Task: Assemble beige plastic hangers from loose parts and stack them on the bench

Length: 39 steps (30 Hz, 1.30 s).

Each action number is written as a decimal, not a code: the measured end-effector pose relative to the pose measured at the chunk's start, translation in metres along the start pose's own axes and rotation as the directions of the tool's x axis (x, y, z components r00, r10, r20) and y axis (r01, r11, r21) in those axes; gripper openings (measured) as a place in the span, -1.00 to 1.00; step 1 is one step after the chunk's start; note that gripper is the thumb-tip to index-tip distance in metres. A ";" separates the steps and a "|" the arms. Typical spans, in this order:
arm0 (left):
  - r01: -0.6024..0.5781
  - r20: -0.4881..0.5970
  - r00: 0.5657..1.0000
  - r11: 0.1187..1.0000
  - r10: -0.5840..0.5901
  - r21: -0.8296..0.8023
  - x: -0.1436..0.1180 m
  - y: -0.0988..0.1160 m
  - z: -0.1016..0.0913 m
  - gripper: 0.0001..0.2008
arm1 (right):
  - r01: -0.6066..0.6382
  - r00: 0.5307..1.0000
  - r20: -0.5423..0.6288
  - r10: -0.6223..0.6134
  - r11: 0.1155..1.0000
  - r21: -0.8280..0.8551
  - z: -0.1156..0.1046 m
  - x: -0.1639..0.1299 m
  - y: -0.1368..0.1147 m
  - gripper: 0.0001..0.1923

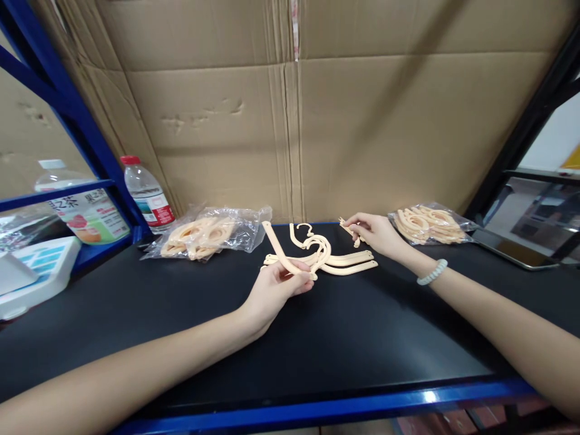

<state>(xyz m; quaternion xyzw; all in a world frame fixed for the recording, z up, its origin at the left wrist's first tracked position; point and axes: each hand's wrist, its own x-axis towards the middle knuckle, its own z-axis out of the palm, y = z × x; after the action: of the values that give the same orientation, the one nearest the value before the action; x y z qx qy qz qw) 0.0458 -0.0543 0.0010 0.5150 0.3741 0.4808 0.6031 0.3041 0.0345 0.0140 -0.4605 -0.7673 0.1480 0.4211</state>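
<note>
left arm came in from the lower left, forearm low over the black shelf (317, 338), wrist bent slightly up. left hand (272, 290) was curled, thumb and fingers pinching one cream plastic hanger piece (283, 257) near its lower end. that piece's long axis ran diagonally, from the fingers up and to the left, free end pointing toward the cardboard wall (362, 133).

right arm came in from the lower right, stretched further forward, a pale bead bracelet (432, 272) on the wrist. right hand (378, 234) had fingers drawn together, pinching a small cream clip (350, 229) that pointed left; couldn't tell its exact shape.

between the hands, a pile of hangers (335, 261) lay flat on the shelf, long arms running left-right, hooks pointing toward the wall. looked like three or four stacked, exact count unclear.

counts: two clear bags of cream parts, one bag (212, 232) at left behind the left hand, one bag (428, 225) at right just beside the right hand. two bottles at far left: one water bottle (147, 193) with red cap, one tea bottle (84, 208) behind the blue frame. one tablet (512, 251) lay flat at far right.
</note>
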 end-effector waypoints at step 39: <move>-0.037 0.161 0.986 0.997 0.046 -0.061 0.004 0.000 -0.005 -0.80 | -0.368 0.929 0.324 0.181 0.559 0.743 0.049 -0.051 -0.089 -0.77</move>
<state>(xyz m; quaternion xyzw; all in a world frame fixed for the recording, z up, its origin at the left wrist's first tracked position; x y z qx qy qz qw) 0.0420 -0.0486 -0.0002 0.5425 0.2991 0.4602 0.6360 0.2257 -0.0477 0.0133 -0.3218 -0.5791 0.5841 0.4689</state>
